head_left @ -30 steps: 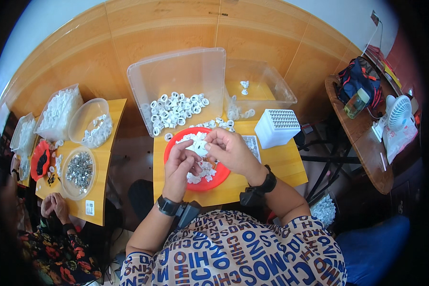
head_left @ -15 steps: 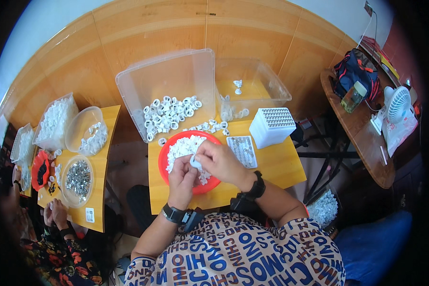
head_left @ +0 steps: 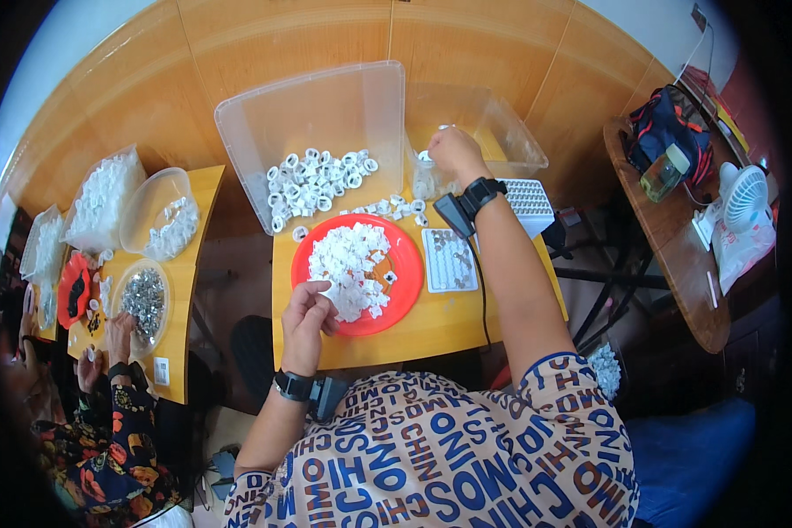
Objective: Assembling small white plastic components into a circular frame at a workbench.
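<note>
A red plate [head_left: 408, 286] sits near, handy for the curled left hand [head_left: 311, 319]; the right hand [head_left: 454, 153] bunches over the far-right clear bin [head_left: 521, 136]; whether either grips anything cannot be told.

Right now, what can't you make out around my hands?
Right hand: head view; the hand itself hides its fingertips, so anything it holds is unclear.
Left hand: head view; the white parts beyond it are too small and alike to tell if it holds one.
Red dish: head view; the white parts cover much of its floor.
White block: head view; the right forearm covers its lower left.
</note>
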Motion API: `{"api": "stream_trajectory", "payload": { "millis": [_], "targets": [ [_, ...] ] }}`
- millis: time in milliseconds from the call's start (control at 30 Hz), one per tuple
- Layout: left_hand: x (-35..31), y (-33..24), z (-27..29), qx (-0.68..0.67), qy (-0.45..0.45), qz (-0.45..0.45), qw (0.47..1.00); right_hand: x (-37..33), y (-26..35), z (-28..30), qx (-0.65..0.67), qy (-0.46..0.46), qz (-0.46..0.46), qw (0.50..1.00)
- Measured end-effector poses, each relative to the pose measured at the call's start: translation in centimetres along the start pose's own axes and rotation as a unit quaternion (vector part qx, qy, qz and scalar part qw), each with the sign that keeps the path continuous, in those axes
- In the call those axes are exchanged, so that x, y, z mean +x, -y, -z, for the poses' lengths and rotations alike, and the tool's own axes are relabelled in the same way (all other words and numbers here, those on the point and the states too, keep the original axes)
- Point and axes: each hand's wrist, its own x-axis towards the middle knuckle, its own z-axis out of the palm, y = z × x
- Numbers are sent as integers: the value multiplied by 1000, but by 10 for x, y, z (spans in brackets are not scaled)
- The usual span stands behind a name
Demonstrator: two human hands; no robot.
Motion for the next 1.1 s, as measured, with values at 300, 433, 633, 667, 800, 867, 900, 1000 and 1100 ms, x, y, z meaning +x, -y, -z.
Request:
{"api": "stream_trajectory", "payload": {
  "millis": [300, 433, 633, 667, 800, 867, 900, 1000, 1100],
  "targets": [
    [2, 7, -4, -7, 17, 31, 999, -26, 20, 34, 167, 41, 6, 985],
    [4, 12, -1, -10, 11, 41, 999, -92, 42, 38, 294, 52, 77, 951],
    [9, 15, -2, -21, 17, 44, 999, -184, 58, -19, 147, 169, 187, 956],
    [8, 12, -4, -21, 19, 53, 998, -188, 59, -27, 81, 154, 201, 964],
    [7, 15, -3, -27, 22, 65, 997, -186, 66, -35, 65, 145, 207, 965],
    [7, 13, -3, -29, 21, 66, 997, -182, 66, -35, 89, 171, 180, 965],
    [7, 13, -3, -30, 21, 67, 997, -179, 67, -34, 114, 196, 151, 962],
    [7, 14, 0, -38, 21, 64, 997, -170, 65, -20, 134, 126, 119, 976],
    [7, 14, 0, -40, 19, 65, 997, -168, 50, -29, 143, 45, 115, 982]
  ]
}}
